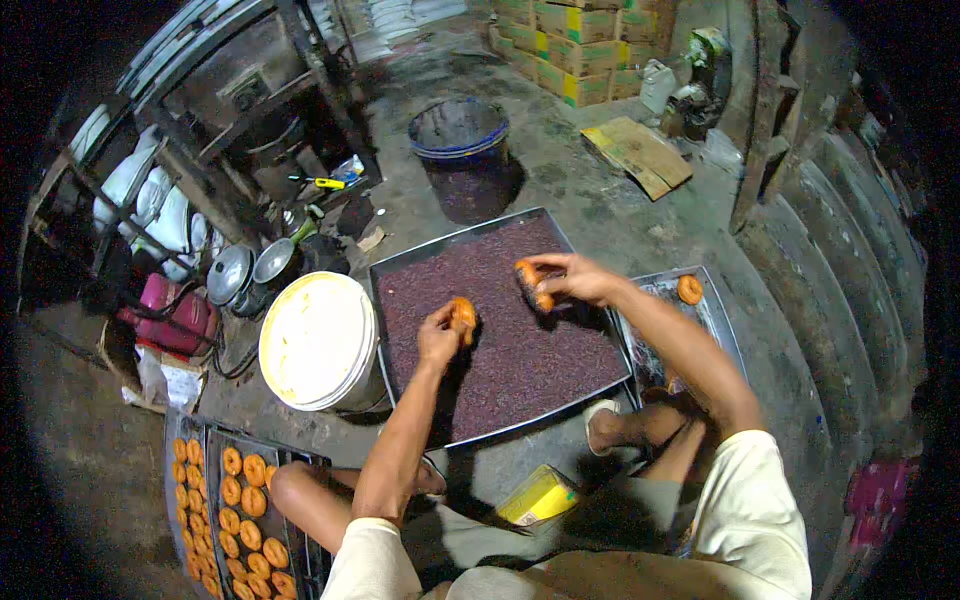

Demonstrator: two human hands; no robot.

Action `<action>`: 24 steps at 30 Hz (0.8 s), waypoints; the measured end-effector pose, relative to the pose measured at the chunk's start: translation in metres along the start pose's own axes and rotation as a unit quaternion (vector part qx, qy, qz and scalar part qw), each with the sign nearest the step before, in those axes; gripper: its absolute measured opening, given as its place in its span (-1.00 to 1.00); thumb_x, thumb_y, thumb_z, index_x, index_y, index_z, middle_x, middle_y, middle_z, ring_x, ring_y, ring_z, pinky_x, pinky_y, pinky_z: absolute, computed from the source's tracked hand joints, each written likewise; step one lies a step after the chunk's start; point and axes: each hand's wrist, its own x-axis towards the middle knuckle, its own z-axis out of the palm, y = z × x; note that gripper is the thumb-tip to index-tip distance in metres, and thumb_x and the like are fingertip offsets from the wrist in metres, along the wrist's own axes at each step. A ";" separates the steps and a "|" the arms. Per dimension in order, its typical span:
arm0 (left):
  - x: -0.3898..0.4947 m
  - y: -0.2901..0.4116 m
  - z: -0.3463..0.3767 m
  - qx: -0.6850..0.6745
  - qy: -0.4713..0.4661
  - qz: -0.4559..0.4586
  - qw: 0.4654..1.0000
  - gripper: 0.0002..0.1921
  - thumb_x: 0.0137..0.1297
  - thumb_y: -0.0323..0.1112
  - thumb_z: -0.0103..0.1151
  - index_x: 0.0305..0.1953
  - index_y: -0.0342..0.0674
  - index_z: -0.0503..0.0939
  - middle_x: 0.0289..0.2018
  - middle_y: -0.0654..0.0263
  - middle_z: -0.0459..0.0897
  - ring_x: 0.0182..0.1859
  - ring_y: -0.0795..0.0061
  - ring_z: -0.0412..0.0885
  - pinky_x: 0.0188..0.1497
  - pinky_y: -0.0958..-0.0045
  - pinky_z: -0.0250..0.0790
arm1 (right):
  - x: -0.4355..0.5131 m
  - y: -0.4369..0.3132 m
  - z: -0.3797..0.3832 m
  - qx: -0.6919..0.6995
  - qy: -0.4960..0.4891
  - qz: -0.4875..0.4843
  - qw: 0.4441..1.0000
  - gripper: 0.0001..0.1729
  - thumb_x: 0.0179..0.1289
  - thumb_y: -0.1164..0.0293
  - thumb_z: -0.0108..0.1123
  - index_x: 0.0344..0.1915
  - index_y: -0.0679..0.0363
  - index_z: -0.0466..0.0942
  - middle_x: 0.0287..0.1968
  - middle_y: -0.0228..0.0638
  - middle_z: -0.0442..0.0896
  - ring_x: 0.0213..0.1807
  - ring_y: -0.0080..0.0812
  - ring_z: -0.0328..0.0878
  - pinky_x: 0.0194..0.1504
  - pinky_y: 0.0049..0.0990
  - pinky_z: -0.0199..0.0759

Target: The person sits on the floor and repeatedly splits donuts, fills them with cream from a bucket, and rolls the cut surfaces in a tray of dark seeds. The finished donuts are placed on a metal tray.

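Observation:
Over a metal tray filled with dark brown sprinkles, both my hands hold ring doughnuts. My left hand grips a golden-brown doughnut by its edge, above the left half of the sprinkles. Farther right and a little farther from me, my right hand pinches another doughnut, whose far side carries dark sprinkles; whether there is a second one in that grip I cannot tell. A white bucket of pale cream touches or nearly touches the tray's left side.
A smeared metal tray with one doughnut lies under my right arm. At lower left, dark trays bear several doughnuts. A blue-rimmed dark bucket stands beyond the sprinkles. Flattened cardboard and stacked cartons are farther back.

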 end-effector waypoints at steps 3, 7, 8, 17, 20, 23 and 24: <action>-0.004 0.015 -0.003 -0.223 -0.008 -0.072 0.972 -0.45 0.24 -0.45 0.34 0.29 -0.19 0.52 0.09 0.27 0.66 0.09 0.45 0.64 0.12 0.36 0.51 | -0.056 -0.026 -0.054 0.208 -0.012 0.064 0.976 -0.29 0.33 0.42 0.34 0.44 0.07 0.33 0.19 -0.35 0.62 0.12 -0.47 0.59 0.14 -0.35 0.52; 0.002 0.037 0.011 -0.495 -0.056 -0.130 0.857 -0.64 0.38 -0.26 0.15 0.16 -0.21 0.51 0.01 0.17 0.64 -0.13 0.35 0.65 -0.25 0.39 0.62 | -0.139 -0.032 -0.111 0.271 0.055 0.026 0.961 -0.26 0.38 0.49 0.23 0.49 0.19 0.17 0.27 -0.22 0.55 0.24 -0.32 0.57 0.23 -0.25 0.51; 0.006 0.043 0.020 -0.513 -0.116 -0.159 0.836 -0.64 0.39 -0.25 0.13 0.14 -0.25 0.52 0.01 0.15 0.64 -0.12 0.29 0.66 -0.25 0.37 0.63 | -0.158 -0.025 -0.120 0.298 0.074 0.013 0.952 -0.28 0.38 0.50 0.22 0.48 0.21 0.19 0.28 -0.20 0.54 0.24 -0.31 0.58 0.26 -0.23 0.49; -0.005 0.111 0.171 -0.408 -0.417 -0.209 0.784 -0.53 0.44 -0.29 -0.01 0.33 -0.26 0.36 0.23 0.06 0.54 0.24 0.11 0.57 0.24 -0.05 0.52 | -0.305 0.108 -0.143 0.486 0.220 -0.057 0.844 -0.49 0.37 0.38 -0.16 0.27 0.30 0.37 0.17 -0.12 0.63 0.05 -0.20 0.67 0.16 -0.18 0.56; -0.003 0.128 0.260 -0.307 -0.483 -0.235 0.786 -0.53 0.41 -0.27 0.06 0.30 -0.26 0.40 0.21 0.08 0.56 0.20 0.13 0.60 0.18 0.00 0.58 | -0.344 0.163 -0.156 0.481 0.301 -0.033 0.822 -0.56 0.46 0.25 -0.16 0.15 0.28 0.45 0.08 -0.14 0.68 0.02 -0.21 0.69 0.14 -0.19 0.57; -0.010 0.116 0.356 -0.145 -0.515 -0.256 0.805 -0.61 0.41 -0.22 0.03 0.20 -0.16 0.49 0.01 0.19 0.67 -0.02 0.24 0.70 -0.08 0.13 0.69 | -0.363 0.222 -0.170 0.460 0.391 0.110 0.790 -0.53 0.52 0.14 -0.16 0.14 0.26 0.47 0.01 -0.14 0.71 0.00 -0.22 0.71 0.12 -0.20 0.58; -0.016 0.107 0.383 -0.119 -0.531 -0.261 0.798 -0.63 0.41 -0.21 0.01 0.18 -0.14 0.50 -0.02 0.23 0.68 -0.06 0.27 0.71 -0.12 0.12 0.69 | -0.367 0.240 -0.171 0.493 0.397 0.109 0.766 -0.57 0.53 0.18 -0.09 0.11 0.27 0.50 -0.04 -0.17 0.72 -0.07 -0.32 0.71 0.07 -0.24 0.59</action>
